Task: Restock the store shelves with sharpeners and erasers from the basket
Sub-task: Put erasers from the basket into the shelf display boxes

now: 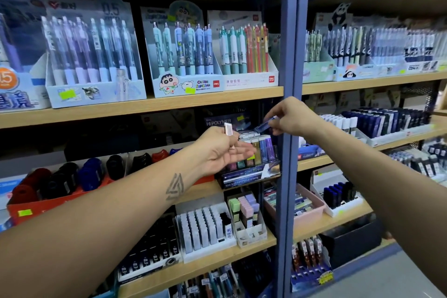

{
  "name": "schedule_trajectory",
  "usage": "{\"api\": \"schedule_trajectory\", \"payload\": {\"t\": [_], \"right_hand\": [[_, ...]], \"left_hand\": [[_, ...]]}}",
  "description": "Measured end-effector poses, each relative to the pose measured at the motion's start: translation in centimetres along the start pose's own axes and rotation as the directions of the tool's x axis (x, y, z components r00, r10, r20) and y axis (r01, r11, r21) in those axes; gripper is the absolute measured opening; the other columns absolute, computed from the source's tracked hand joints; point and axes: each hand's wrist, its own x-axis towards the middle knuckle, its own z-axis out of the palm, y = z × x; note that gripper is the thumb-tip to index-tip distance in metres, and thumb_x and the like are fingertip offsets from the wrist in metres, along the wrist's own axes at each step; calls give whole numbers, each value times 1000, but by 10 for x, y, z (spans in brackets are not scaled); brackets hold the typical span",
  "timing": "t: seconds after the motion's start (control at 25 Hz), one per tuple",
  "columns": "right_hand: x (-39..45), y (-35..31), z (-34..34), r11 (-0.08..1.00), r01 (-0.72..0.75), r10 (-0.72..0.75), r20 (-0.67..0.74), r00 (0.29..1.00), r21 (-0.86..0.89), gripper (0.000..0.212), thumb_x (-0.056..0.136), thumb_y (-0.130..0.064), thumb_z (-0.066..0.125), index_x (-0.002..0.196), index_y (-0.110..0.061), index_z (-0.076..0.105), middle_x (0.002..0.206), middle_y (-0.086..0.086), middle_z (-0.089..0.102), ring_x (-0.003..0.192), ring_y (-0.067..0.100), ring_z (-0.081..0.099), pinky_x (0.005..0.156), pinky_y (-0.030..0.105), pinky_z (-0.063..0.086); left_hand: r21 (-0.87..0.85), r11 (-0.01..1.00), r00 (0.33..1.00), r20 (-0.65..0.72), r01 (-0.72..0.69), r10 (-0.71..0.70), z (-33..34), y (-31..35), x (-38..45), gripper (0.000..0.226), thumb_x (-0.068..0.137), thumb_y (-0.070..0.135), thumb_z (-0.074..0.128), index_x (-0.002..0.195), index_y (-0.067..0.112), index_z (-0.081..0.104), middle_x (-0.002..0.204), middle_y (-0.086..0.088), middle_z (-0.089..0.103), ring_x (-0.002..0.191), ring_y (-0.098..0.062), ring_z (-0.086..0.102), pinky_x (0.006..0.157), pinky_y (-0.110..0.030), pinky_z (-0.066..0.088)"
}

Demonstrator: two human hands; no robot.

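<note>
My right hand [294, 117] pinches a slim blue eraser stick [264, 126] and holds it tilted above the dark eraser display box [249, 175], which carries several coloured slim erasers [262, 150]. My left hand [222, 150] is just left of that box, palm up, with a pinkish slim eraser [228, 132] held upright between thumb and fingers. Black, blue and red sharpeners [72, 178] fill an orange tray [36, 208] on the same shelf, to the left. The basket is out of view.
Pen displays [183, 55] stand on the shelf above. A blue upright post [289, 109] splits the shelving right beside my right hand. White and pastel eraser boxes [208, 228] sit on the shelf below, and lead refill trays [384, 123] on the right bay.
</note>
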Motion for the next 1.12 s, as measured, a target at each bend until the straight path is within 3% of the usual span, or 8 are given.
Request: {"api": "schedule_trajectory", "payload": {"t": [0.2, 0.44, 0.6, 0.68, 0.8, 0.96, 1.04, 1.12], "right_hand": [[10, 12, -3, 966, 148, -136, 69, 988, -212, 21, 83, 0, 76, 93, -16, 67, 86, 2, 68, 76, 17, 68, 65, 21, 50], [19, 19, 13, 928, 206, -197, 61, 979, -311, 19, 82, -5, 79, 98, -15, 76, 89, 2, 68, 89, 20, 66, 79, 27, 50], [17, 16, 24, 866, 271, -193, 219, 956, -421, 28, 86, -8, 75, 113, -16, 75, 110, 3, 72, 102, 20, 67, 83, 26, 50], [13, 11, 26, 839, 284, -220, 188, 957, -465, 41, 88, -3, 65, 125, -21, 69, 118, 0, 70, 107, 20, 66, 87, 30, 53], [7, -7, 24, 966, 251, -249, 31, 968, -61, 30, 93, -9, 61, 119, -20, 71, 105, -5, 74, 88, 10, 68, 76, 26, 54], [6, -32, 35, 899, 127, -206, 148, 967, 420, 9, 89, -5, 72, 98, -8, 72, 81, 10, 75, 70, 15, 70, 68, 24, 58], [17, -27, 40, 846, 31, -68, 50, 996, 533, 9, 89, 1, 69, 94, -6, 71, 78, 12, 74, 70, 18, 71, 65, 24, 58], [27, -17, 47, 890, -20, 42, -37, 998, 455, 6, 91, -3, 68, 96, -4, 70, 78, 12, 74, 71, 20, 71, 55, 20, 52]], "left_hand": [[89, 996, 1000, -16, 5, -4, -5, -3, 2, 11, 105, -3, 33, 109, -8, 43, 82, -29, 66, 57, -24, 66, 49, -24, 53], [152, 988, 999, -31, -40, 45, -15, -3, 1, 13, 102, 2, 50, 111, 0, 58, 91, -18, 70, 73, -29, 73, 64, -31, 60], [44, 999, 1000, 0, -13, 13, -20, -4, -2, 22, 98, -9, 48, 119, -12, 54, 99, -34, 69, 75, -35, 74, 67, -32, 63], [16, 1000, 1000, 19, -9, 8, -21, -5, -3, 22, 98, -13, 46, 119, -14, 51, 101, -39, 66, 73, -35, 74, 65, -31, 63], [74, 997, 999, 28, -32, 30, -20, -5, 0, 12, 99, -11, 45, 109, -11, 52, 94, -34, 69, 72, -31, 75, 69, -31, 63], [274, 954, 990, -38, -119, 135, -22, 2, 5, 15, 100, -6, 49, 112, -9, 56, 90, -25, 71, 67, -25, 73, 70, -30, 61], [599, 780, 931, -154, -179, 332, -33, 9, 14, 23, 97, -3, 51, 119, -1, 59, 98, -21, 71, 70, -26, 69, 66, -33, 59], [871, 466, 877, -95, -157, 471, -43, 14, 17, 36, 94, 3, 50, 127, 12, 61, 109, -11, 69, 76, -25, 65, 64, -28, 52]]}}
